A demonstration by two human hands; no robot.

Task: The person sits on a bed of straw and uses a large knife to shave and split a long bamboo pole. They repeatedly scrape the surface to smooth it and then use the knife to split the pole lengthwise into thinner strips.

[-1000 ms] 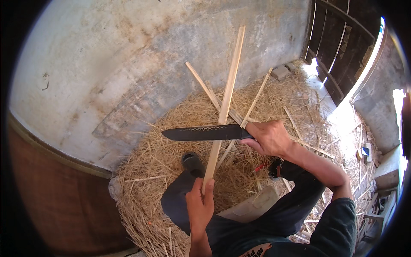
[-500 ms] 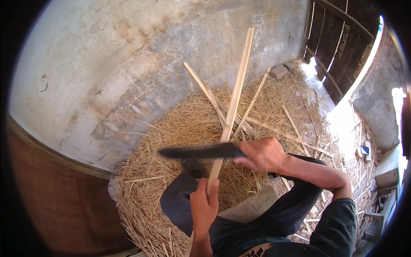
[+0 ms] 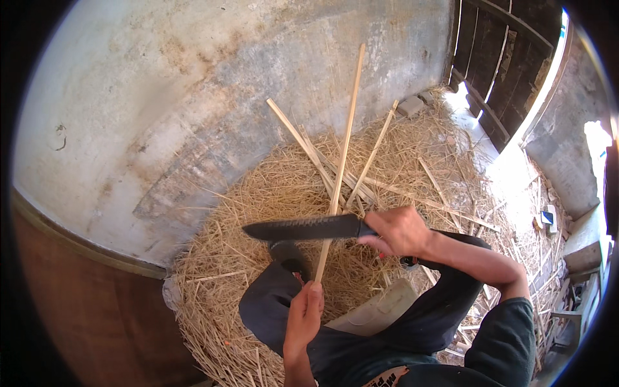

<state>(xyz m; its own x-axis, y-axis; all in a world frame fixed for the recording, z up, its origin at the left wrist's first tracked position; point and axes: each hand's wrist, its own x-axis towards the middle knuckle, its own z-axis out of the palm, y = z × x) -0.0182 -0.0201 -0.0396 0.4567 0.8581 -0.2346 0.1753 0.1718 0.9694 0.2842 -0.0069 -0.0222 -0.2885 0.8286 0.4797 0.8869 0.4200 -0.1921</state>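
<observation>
My left hand [image 3: 304,316] is closed round the lower end of a long, pale bamboo strip [image 3: 346,145]. The strip slants up and away from me toward the wall, its narrow side facing up. My right hand [image 3: 400,232] grips the handle of a large black-bladed knife [image 3: 300,228], which points left. The blade lies crosswise over the strip, a little above my left hand; whether its edge touches the strip I cannot tell.
A thick heap of shavings [image 3: 258,187] spreads around my legs. Other bamboo strips [image 3: 300,140] lie beyond, some toward the stained wall [image 3: 213,84]. Between my legs is a pale, flat-sided object [image 3: 380,309]. Dark wooden boards [image 3: 500,58] stand at the far right.
The bamboo strip has been turned, so its narrow side shows instead of its broad face. My left hand has rolled with it. The knife stays across the strip, slightly shifted.
</observation>
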